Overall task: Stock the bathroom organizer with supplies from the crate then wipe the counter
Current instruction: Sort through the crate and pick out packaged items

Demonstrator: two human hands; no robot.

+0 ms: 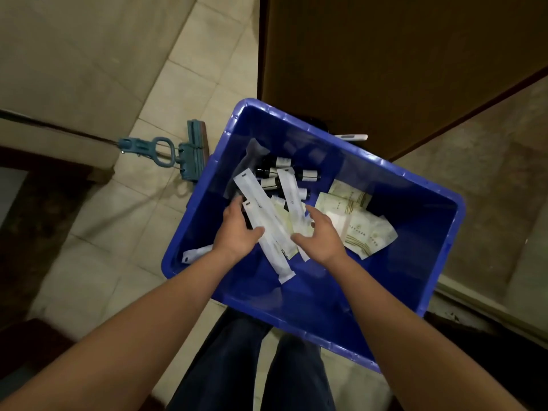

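Observation:
A blue plastic crate (400, 292) stands on the floor below me with supplies inside. Long white sachets (255, 191) lie in a loose pile at its middle. Small dark bottles (272, 173) with white labels lie behind them, and cream packets (353, 223) with gold print sit to the right. My left hand (238, 229) grips several of the long white sachets, thumb over them. My right hand (320, 235) reaches into the same pile, its curled fingers on the sachets' right side. The organizer and counter are out of sight.
A teal sponge mop head (189, 152) lies on the tiled floor left of the crate. A dark wooden door (385, 54) rises behind the crate. A white object (351, 137) pokes out past the crate's far rim. My legs stand at the near edge.

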